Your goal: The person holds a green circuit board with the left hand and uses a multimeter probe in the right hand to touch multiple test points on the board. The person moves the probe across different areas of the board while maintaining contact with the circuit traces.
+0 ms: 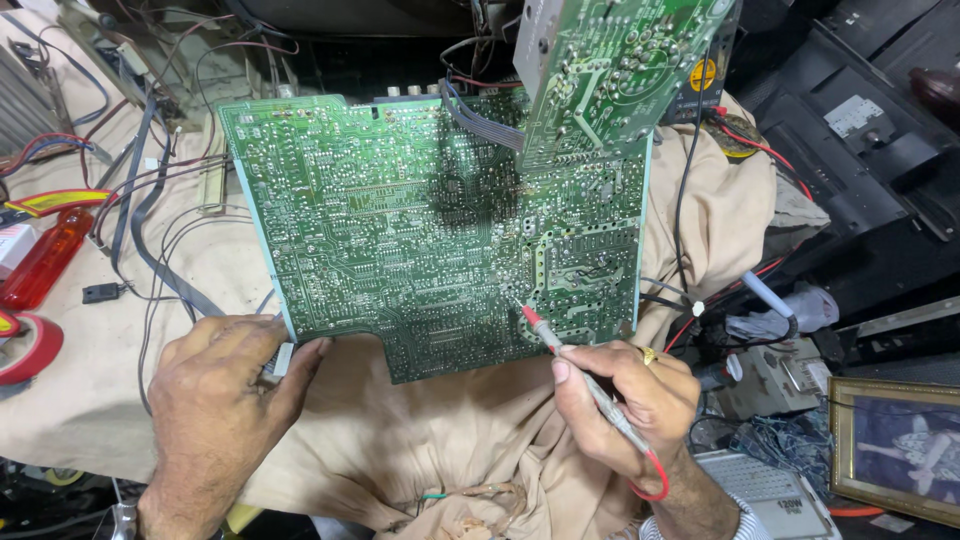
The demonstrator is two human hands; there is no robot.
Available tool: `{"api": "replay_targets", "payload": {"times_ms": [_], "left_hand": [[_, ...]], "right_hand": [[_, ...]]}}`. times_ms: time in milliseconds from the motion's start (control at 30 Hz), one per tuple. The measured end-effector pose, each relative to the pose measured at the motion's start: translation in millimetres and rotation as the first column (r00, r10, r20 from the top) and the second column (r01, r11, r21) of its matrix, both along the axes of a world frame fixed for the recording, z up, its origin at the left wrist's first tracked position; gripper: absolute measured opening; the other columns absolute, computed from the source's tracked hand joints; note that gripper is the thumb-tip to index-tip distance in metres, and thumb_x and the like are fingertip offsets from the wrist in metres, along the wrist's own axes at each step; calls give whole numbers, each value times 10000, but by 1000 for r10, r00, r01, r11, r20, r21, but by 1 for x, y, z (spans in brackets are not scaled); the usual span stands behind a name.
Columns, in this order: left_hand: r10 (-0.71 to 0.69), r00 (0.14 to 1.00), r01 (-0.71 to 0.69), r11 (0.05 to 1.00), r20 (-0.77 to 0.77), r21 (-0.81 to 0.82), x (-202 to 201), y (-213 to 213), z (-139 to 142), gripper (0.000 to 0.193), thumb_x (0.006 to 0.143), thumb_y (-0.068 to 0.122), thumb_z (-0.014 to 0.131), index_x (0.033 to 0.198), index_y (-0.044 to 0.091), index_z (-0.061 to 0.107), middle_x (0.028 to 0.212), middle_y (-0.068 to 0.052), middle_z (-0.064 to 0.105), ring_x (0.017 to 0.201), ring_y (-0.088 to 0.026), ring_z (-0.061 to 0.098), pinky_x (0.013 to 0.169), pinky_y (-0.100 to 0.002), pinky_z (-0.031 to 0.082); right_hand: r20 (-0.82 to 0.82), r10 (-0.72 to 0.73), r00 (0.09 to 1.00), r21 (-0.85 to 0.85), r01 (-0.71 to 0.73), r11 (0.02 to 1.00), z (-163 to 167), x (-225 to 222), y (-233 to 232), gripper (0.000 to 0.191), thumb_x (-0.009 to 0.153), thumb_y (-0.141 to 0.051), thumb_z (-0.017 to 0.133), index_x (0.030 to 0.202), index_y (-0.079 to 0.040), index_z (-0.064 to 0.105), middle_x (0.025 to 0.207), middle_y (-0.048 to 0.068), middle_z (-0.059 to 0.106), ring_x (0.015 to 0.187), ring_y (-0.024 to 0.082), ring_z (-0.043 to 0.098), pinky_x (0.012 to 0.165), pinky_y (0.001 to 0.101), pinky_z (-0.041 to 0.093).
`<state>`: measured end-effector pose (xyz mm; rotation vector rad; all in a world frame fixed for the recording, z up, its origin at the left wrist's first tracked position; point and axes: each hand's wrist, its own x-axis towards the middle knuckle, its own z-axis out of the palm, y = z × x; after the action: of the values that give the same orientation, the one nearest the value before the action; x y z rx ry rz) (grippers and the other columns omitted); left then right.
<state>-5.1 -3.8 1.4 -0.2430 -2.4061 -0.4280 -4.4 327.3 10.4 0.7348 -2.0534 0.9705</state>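
- Head view, looking straight down: your left hand [225, 395] is at lower left of the frame, fingers pressed on the near left corner of the big green circuit board [440, 230], gripping its edge and a small white tab there.
- Your right hand [625, 400] at lower centre-right is pinched around the red test probe [575, 365], held like a pen, its red lead looping back under your wrist.
- The probe's metal tip sits on the solder side of the board, low and right of the middle, beside a cluster of pale outlined tracks; I judge it is touching a joint, though the exact pad is too fine to make out.
- The board lies solder side up across the beige cloth [430, 450] on the bench, filling the centre of the frame, so it is already out and turned over for probing.
- How many points are checked cannot be read from this; no meter display shows.
- A second, smaller board [610, 70] tilts up at the top right, joined by a grey ribbon cable [480, 125]; its top is cut off by the frame.
- A dark scorched-looking patch marks the middle of the big board; stain or shadow, I cannot tell.
- Loose wires at upper left, a red tape roll [30, 350] cut by the left edge, and a framed picture [895, 450] at lower right.
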Motion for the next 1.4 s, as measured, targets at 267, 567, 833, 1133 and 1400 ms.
{"api": "replay_targets", "payload": {"times_ms": [267,567,833,1133,1400], "left_hand": [[2,1000,-2,1000,2,2,-1,0,0,271,781,274,866,863,49,739,903,-82,745,900,-288,696,772,-425,501],[-8,1000,8,1000,-5,-2,0,0,0,277,785,272,864,884,44,742,913,-71,751,908,-271,700,773,-411,504],[11,1000,-11,1000,15,0,0,-1,-1,266,776,269,869,862,51,744,905,-73,752,896,-274,700,760,-415,502],[7,1000,-7,1000,21,4,-1,1,2,267,775,268,871,862,49,746,891,-71,749,880,-277,696,755,-414,500],[1,1000,-1,1000,7,2,-1,1,2,273,772,266,873,873,45,749,897,-73,750,888,-277,697,761,-416,507]], "right_hand": [[-16,-35,999,-27,35,999,-1,-3,-1,150,843,-5,772,973,31,706,713,69,700,536,92,635,501,243,445],[-15,-67,998,-55,66,996,0,-4,0,153,842,0,777,973,44,712,676,62,683,509,75,592,491,237,416],[-5,-62,998,-53,62,997,0,-4,0,163,840,-6,779,979,46,710,716,78,705,535,74,622,499,230,433],[3,-95,995,-39,95,995,2,-3,3,161,835,-22,786,971,34,720,741,89,725,540,73,637,513,221,446],[1,-101,995,-60,101,993,2,-1,5,132,832,-25,775,941,23,716,713,74,702,531,72,609,521,226,435]]}}
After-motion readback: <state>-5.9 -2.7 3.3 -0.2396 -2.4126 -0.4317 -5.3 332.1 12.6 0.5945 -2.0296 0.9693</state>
